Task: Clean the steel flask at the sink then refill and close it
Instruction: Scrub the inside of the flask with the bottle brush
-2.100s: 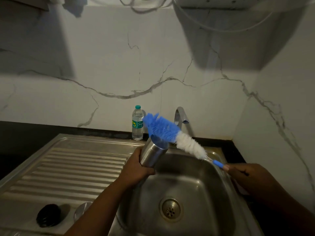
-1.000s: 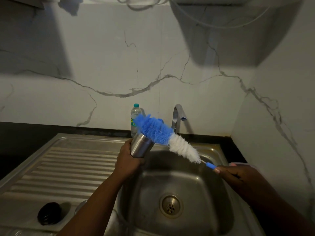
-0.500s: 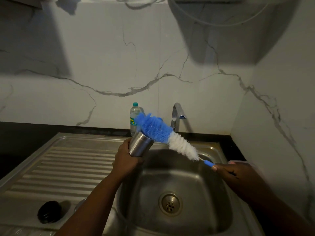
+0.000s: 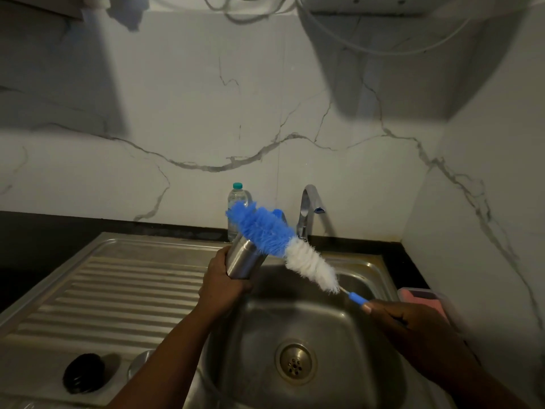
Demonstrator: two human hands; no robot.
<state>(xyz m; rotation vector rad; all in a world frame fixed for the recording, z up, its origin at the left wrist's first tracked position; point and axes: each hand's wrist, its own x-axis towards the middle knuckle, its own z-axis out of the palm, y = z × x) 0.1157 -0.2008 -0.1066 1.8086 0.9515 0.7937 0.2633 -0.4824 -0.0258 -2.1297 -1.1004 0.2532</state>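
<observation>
Above the sink basin (image 4: 348,326), at the centre of the frame, my left hand (image 4: 225,286) grips the steel flask (image 4: 246,259), fingers curled round its lower body. The flask is tilted, its open mouth pointing up and right toward the tap (image 4: 306,208). My right hand (image 4: 413,323), at the lower right, is closed round the blue handle of the bottle brush (image 4: 283,245), thumb laid along it. The blue bristles lie across the flask's mouth; I judge the head is not yet inside, though the rim is hidden behind the fluff, so I cannot be sure.

To scrub well, I think I should line the brush's stem up with the flask's axis before pushing. At the present angle the bristles would only fold over the rim. Tipping the mouth a little more toward my right hand should do it. Then I'd feed the blue tip in with a slight twist so the bristles compress evenly, and hold the flask firmly low down, since the push will want to slide it through my palm.

Keeping all this over the basin lets drips fall toward the drain (image 4: 295,363). The black cap (image 4: 84,373) sits on the draining board (image 4: 118,290) at the lower left, well apart. A plastic water bottle (image 4: 237,199) stands behind the flask against the wall.
</observation>
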